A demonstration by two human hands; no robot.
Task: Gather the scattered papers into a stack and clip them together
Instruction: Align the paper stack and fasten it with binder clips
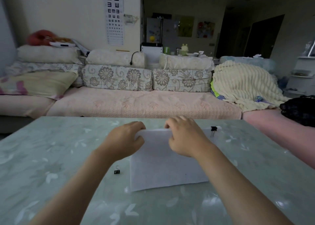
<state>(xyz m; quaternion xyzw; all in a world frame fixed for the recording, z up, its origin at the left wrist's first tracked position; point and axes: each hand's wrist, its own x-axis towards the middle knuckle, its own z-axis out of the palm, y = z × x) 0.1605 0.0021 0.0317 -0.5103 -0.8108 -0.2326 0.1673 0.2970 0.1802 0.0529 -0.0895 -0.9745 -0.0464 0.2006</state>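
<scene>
Two hands, mine, both clamped on one stack of white paper sheets: left hand and right hand curl their fingers over its far edge; its near edge lies on the pale green flower-patterned table. Sheets cannot be counted. Two clips lie on the table: small black metal binder clip just left of the stack, second black binder clip near its far right corner.

Head-worn camera looks forward and down, close over the table.
</scene>
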